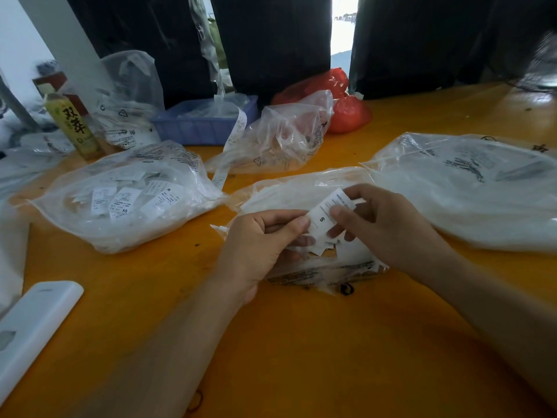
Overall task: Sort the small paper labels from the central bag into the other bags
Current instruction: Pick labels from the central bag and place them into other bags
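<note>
Just below the frame's centre, the left hand [265, 236] and right hand [382, 224] pinch one small paper label [327, 214] between them; it is printed with an "S". Both hands hover over the central bag [301, 188], where more white labels [346, 251] lie loose at its mouth. At the left of the frame sits a clear bag [126, 200] holding labels, one reading "XS". Another clear bag [470, 188] lies at the right. The orange surface [301, 342] carries them all. A blue basket [205, 122] stands in the upper middle.
</note>
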`<action>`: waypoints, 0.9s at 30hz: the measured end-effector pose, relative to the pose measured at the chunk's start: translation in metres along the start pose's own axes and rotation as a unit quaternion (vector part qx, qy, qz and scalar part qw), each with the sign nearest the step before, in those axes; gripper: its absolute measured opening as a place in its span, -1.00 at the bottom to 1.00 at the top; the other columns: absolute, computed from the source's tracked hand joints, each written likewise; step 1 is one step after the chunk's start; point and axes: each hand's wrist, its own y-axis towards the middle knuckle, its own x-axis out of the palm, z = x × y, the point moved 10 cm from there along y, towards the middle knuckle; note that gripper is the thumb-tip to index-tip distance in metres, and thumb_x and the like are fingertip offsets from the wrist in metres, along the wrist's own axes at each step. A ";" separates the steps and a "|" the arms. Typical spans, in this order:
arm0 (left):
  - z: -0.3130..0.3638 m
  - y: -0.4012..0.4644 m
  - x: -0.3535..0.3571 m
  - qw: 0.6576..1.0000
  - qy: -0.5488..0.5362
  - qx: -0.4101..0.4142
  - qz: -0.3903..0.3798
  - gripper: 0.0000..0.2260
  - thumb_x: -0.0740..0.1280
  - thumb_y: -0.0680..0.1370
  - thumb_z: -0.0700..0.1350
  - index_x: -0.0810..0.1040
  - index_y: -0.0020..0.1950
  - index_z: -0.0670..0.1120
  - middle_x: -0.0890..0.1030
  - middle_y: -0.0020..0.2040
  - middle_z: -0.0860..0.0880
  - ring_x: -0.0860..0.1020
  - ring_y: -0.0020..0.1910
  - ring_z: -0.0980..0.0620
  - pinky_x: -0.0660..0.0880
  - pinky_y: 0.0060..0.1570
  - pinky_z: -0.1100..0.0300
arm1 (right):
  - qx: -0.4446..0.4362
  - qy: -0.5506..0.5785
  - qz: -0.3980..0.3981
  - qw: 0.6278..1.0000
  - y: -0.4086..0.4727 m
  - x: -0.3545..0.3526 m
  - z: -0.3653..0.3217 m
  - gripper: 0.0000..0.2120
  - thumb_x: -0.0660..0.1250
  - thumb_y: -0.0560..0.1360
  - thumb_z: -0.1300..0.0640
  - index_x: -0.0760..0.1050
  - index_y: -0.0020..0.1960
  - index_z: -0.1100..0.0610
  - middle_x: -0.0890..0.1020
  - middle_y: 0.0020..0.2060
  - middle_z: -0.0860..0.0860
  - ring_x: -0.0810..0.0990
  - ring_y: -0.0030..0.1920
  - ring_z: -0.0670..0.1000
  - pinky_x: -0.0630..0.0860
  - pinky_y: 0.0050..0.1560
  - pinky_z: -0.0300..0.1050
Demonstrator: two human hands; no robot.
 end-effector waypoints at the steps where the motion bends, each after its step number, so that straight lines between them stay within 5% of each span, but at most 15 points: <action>1: -0.001 0.000 -0.001 1.000 -0.011 -0.006 0.003 -0.78 0.57 0.37 0.01 0.79 0.01 0.07 0.79 -0.08 -0.12 0.78 -0.12 -0.05 0.63 -0.35 0.28 | 0.003 0.002 0.034 0.999 0.000 -0.006 0.001 -0.91 0.28 0.63 -0.10 0.50 0.10 -0.14 0.71 -0.22 -0.31 0.66 -0.21 -0.21 0.47 -0.27 -0.25; 7: 0.000 -0.001 -0.002 1.000 0.012 0.001 0.013 -0.78 0.57 0.35 0.06 0.80 -0.01 0.14 0.79 -0.08 -0.02 0.72 -0.32 0.10 0.60 -0.39 0.30 | -0.049 -0.022 0.044 0.998 -0.007 0.002 -0.017 -0.94 0.37 0.59 0.00 0.62 -0.02 -0.12 0.70 -0.25 -0.27 0.65 -0.22 -0.24 0.53 -0.24 -0.38; 16: -0.002 0.000 0.000 0.999 -0.050 -0.015 0.008 -0.73 0.58 0.39 -0.01 0.80 0.06 -0.02 0.78 0.00 -0.12 0.78 -0.06 -0.09 0.61 -0.41 0.29 | -0.050 -0.019 0.080 0.995 -0.010 -0.004 -0.019 -0.94 0.43 0.55 0.01 0.65 0.02 -0.09 0.71 -0.24 -0.22 0.67 -0.18 -0.21 0.62 -0.14 -0.21; 20: -0.001 0.000 0.000 0.999 -0.046 -0.004 0.006 -0.78 0.57 0.41 0.00 0.81 0.04 0.00 0.79 -0.02 -0.09 0.78 -0.12 -0.02 0.62 -0.39 0.28 | -0.070 -0.028 0.037 0.996 -0.013 0.010 -0.027 -0.79 0.37 0.50 -0.18 0.66 0.01 -0.11 0.68 -0.23 -0.25 0.64 -0.20 -0.19 0.59 -0.19 -0.24; 24: -0.003 0.004 -0.001 0.998 -0.066 -0.011 -0.004 -0.62 0.61 0.31 0.09 0.79 0.08 0.00 0.78 0.04 -0.12 0.77 -0.04 -0.19 0.65 -0.33 0.25 | -0.039 -0.008 0.079 0.996 -0.008 0.002 -0.014 -0.89 0.49 0.50 -0.01 0.61 0.00 -0.11 0.68 -0.21 -0.20 0.65 -0.17 -0.17 0.61 -0.17 -0.28; 27: 0.000 0.007 -0.005 0.996 -0.088 0.002 -0.009 -0.65 0.60 0.36 -0.05 0.75 0.13 -0.05 0.77 0.06 -0.17 0.76 0.02 -0.18 0.68 -0.20 0.24 | -0.025 0.062 0.128 0.990 -0.009 -0.015 -0.007 -0.89 0.50 0.52 0.09 0.61 -0.03 -0.09 0.68 -0.19 -0.23 0.66 -0.18 -0.18 0.56 -0.16 -0.39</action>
